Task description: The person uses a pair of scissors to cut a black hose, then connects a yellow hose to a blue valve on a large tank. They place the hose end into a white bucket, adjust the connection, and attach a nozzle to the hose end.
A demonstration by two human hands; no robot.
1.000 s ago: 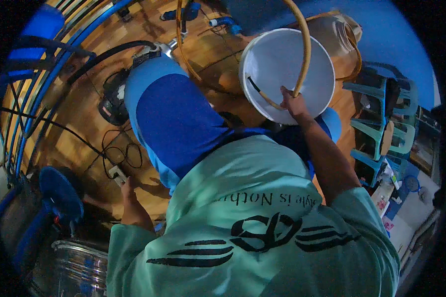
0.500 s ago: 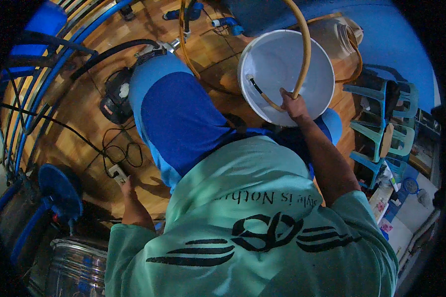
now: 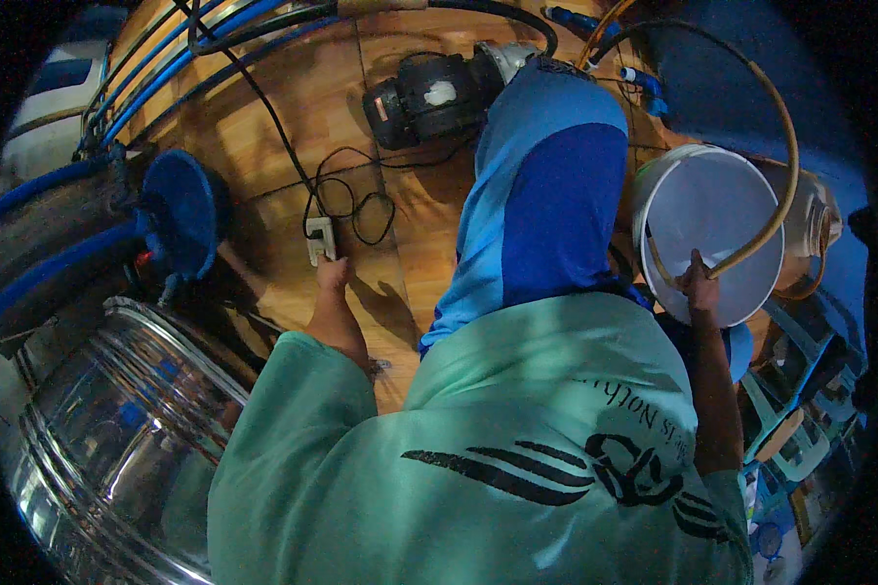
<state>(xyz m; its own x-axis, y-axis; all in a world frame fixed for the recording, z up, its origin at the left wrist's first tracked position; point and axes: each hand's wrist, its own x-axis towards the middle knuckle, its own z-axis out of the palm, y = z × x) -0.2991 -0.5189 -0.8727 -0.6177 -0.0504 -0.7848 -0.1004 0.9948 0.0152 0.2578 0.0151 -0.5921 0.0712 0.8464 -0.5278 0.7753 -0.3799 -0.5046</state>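
At the left, my left hand (image 3: 332,275) is closed on a small white power socket (image 3: 314,250), held low over the wooden-patterned floor. A black plug sits in its face, and a black cord (image 3: 344,200) loops away from it. On the other side, my right hand (image 3: 698,286) grips a tan hose (image 3: 786,180) at the near side of a large white bucket (image 3: 717,200). The hose arcs over the bucket's right side and back to my fist; its end dips inside along the left wall. My right fingers are partly hidden from above.
Beyond my blue-trousered knee stands a black motor pump (image 3: 429,102) with a silver head. Blue pipes (image 3: 166,78) run at the far left, above a blue basin (image 3: 180,214). A shiny metal drum (image 3: 127,419) fills the lower left; teal plastic stools (image 3: 810,429) stand at right.
My view has turned left, so the bucket and pump appear farther right. Both hands keep their holds on the socket and the hose; more of the metal drum shows now.
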